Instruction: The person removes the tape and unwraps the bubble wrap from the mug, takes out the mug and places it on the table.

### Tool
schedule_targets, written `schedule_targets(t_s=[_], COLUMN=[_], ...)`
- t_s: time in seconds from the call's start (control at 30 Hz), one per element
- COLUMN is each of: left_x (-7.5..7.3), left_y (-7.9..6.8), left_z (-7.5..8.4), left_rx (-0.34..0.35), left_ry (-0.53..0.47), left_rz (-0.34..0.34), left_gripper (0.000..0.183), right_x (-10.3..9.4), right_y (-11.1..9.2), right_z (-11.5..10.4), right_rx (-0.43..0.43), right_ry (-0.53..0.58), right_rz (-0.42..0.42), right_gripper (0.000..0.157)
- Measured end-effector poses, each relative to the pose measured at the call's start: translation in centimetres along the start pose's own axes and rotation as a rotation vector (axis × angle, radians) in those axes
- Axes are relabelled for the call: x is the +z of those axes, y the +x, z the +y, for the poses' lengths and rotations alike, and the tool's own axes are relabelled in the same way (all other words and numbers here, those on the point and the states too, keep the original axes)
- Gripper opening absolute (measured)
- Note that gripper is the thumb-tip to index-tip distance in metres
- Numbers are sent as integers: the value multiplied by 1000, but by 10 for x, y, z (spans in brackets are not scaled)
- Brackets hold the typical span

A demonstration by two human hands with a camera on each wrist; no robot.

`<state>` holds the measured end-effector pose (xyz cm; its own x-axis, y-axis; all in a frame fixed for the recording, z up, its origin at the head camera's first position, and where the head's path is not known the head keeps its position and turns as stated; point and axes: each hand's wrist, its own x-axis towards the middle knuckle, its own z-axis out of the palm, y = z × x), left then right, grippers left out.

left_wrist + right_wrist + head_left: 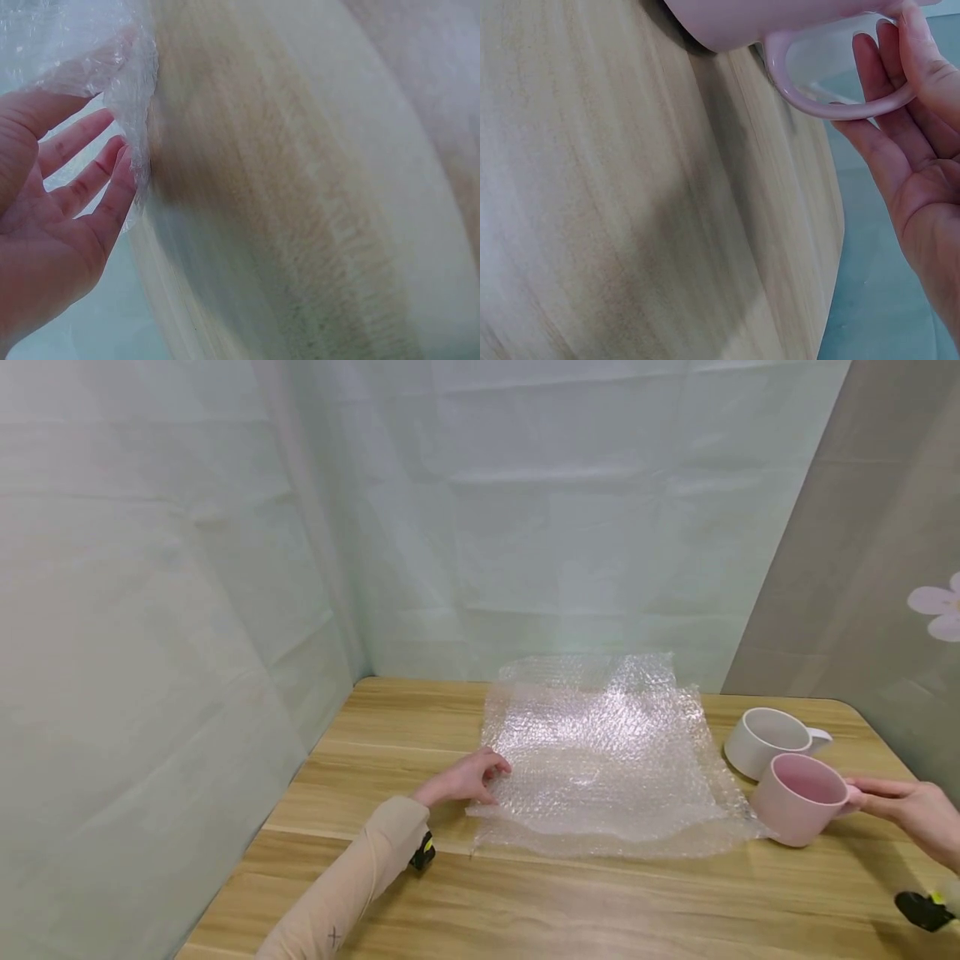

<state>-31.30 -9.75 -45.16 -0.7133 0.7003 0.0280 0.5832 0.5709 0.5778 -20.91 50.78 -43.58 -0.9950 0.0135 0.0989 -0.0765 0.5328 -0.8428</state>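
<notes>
A sheet of clear bubble wrap (592,768) lies on the wooden table, its near edge uneven and layered. At its left edge my left hand (468,777) touches the film with parted, slightly bent fingers; in the left wrist view, part of the wrap (90,45) covers the thumb's tip. My right hand (911,810) pinches the handle (832,111) of a pink mug (797,802) between thumb and fingers. The mug stands upright beside the wrap's right corner; whether its base touches the table, I cannot tell. Its inside looks pink, with no contents visible.
Just behind the pink mug is a white mug (765,745), its handle toward the right. The wooden table (585,910) has rounded far corners. Pale cloth (555,527) hangs behind and at the left, with a brown cloth panel (832,568) at the right.
</notes>
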Motion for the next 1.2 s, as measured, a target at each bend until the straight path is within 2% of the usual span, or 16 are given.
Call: schedule_targets(t_s=[0.1,0.8,1.0,1.1,1.2], left_x=[0,-1,-1,-2,-2], left_y=[1,1,2,3,5], left_z=[-1,-1,0,1,2], left_rx=[3,2,-6,-6,-3], left_ry=[3,0,-16,-12,9], left_rz=[2,-9,-12,-22,-38], left_gripper=[49,49,49,51,53], right_x=[0,-1,-2,-2,-2], right_y=[-1,-3,-4,-4,-6], right_z=[1,5,6,7,8], right_rx=[-5,-20,-37,-51,-64], right_ry=[53,82,146,129,62], right_rz=[-14,-62,-78,-78,-62], right_gripper=[14,17,21,21,20])
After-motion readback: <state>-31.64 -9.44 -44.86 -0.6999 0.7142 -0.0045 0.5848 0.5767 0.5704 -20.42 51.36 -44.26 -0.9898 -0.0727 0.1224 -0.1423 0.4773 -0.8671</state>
